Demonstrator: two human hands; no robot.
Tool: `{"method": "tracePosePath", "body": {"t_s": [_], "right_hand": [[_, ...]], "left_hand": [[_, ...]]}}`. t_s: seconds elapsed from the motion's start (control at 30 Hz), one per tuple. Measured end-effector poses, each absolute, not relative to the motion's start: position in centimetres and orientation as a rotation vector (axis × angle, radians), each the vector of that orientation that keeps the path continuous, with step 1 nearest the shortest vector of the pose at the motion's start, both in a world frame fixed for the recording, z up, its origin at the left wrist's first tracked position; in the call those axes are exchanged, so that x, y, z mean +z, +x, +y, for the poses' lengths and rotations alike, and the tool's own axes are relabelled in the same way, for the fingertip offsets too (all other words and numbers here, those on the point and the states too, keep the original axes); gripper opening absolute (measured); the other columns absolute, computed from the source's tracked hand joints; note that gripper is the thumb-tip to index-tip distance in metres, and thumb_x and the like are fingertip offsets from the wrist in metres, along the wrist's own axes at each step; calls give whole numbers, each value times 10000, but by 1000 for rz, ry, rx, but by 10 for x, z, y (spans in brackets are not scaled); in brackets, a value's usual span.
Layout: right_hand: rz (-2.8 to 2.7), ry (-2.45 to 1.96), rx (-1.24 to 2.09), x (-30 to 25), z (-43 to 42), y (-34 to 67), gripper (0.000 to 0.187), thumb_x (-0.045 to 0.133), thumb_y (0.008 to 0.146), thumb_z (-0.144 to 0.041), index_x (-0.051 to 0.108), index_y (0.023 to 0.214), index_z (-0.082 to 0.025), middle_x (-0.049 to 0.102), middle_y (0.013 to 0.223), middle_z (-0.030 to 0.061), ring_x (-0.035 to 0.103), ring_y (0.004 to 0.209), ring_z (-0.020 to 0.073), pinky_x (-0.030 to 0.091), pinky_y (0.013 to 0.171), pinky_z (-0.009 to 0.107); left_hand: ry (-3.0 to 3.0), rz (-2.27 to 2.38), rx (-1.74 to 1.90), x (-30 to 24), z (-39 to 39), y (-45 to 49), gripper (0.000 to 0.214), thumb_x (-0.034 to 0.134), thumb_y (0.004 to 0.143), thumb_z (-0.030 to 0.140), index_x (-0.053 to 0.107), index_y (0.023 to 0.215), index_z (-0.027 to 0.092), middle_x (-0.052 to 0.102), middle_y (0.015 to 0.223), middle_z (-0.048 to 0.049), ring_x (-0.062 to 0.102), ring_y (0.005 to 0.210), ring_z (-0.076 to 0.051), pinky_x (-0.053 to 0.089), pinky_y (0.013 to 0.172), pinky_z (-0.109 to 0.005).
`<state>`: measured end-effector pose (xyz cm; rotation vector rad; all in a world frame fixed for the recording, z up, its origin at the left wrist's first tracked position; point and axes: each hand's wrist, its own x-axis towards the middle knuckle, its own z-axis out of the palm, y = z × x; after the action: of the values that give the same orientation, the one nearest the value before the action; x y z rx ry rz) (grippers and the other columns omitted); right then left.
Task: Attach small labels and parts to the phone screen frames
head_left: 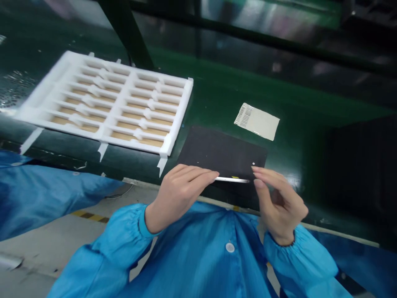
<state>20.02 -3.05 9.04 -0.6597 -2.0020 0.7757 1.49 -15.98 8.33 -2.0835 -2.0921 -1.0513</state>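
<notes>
A thin dark flat panel point(221, 152) with a silvery near edge is held level over the front of the green surface. My left hand point(178, 192) pinches its near left edge, fingers closed on it. At the near right corner, my right hand point(279, 203) grips the same panel with fingertips pressed on its edge. Both arms wear blue sleeves.
A white foam tray point(180, 120) with slotted compartments holding tan pieces lies at the left on the green belt point(217, 82). A small beige card point(257, 121) lies behind the panel. Another person's blue sleeve point(37, 194) is at the left. A dark block stands right.
</notes>
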Motion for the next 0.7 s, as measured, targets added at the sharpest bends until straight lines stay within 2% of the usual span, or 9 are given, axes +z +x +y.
{"method": "tracePosePath", "body": {"t_s": [0.1, 0.2, 0.37, 0.47, 0.57, 0.7], "right_hand": [[-1842, -773, 805, 83, -25, 208, 172, 679, 838, -111, 727, 965, -215, 747, 959, 48, 711, 911, 236, 586, 831, 431], [-1742, -855, 818, 76, -18, 215, 125, 705, 831, -151, 735, 944, -194, 749, 930, 51, 712, 894, 226, 591, 823, 403], [-1656, -990, 842, 66, -16, 222, 151, 733, 824, -260, 750, 952, -182, 748, 914, 64, 710, 871, 262, 583, 870, 483], [-1662, -1068, 854, 61, -17, 222, 206, 754, 806, -295, 767, 1001, -232, 745, 953, 76, 703, 910, 314, 558, 926, 543], [-1634, -1103, 900, 59, -17, 221, 199, 787, 774, -307, 786, 973, -319, 747, 971, 81, 700, 929, 343, 564, 930, 511], [-1616, -1143, 919, 60, -20, 217, 195, 805, 750, -371, 793, 942, -336, 745, 980, 99, 696, 938, 372, 557, 953, 547]], "left_hand": [[-2191, -2115, -1024, 93, -160, 5, 231, 548, 943, 94, 654, 1128, 183, 739, 1065, -38, 699, 951, -167, 519, 803, -292], [-2220, -2211, -1079, 116, -161, -13, 167, 580, 947, 177, 686, 1074, 194, 750, 1018, -25, 713, 910, -163, 559, 805, -265], [-1995, -2461, -1088, 164, -175, -57, 138, 673, 887, 270, 741, 992, 211, 763, 958, -22, 727, 870, -191, 594, 726, -230], [-1862, -2568, -1096, 181, -188, -88, 156, 718, 846, 289, 756, 960, 190, 764, 915, -32, 726, 826, -197, 605, 718, -256], [-1785, -2671, -1181, 188, -204, -121, 220, 744, 817, 330, 753, 949, 154, 759, 862, -57, 718, 764, -194, 606, 675, -275], [-1659, -2776, -1208, 187, -236, -168, 317, 780, 757, 406, 739, 922, 138, 751, 864, -80, 709, 761, -197, 595, 662, -285]]}}
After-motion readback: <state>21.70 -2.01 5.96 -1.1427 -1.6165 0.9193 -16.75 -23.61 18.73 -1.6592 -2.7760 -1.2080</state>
